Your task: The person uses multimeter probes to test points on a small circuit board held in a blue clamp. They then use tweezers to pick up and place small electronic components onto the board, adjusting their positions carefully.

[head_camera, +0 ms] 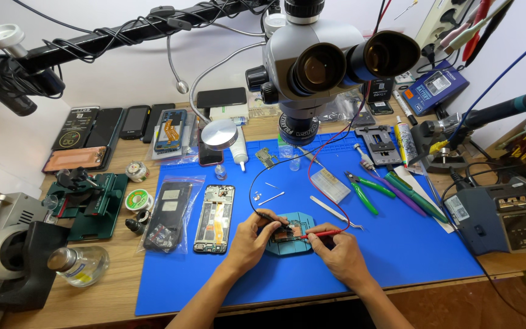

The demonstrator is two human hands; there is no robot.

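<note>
On the bench, a mat (397,256) carries a circuit board holder (290,234) near its front edge; an opened phone (214,218) lies left of it, pliers (360,186) right, microscope (312,73) behind.

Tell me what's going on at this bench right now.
A person is probing a small circuit board clamped in a teal holder on a blue work mat. The left hand holds a black probe and the right hand a red probe, both tips on the board. An opened phone lies to the left, tweezers and green-handled cutters to the right, and a microscope hangs overhead.
</note>
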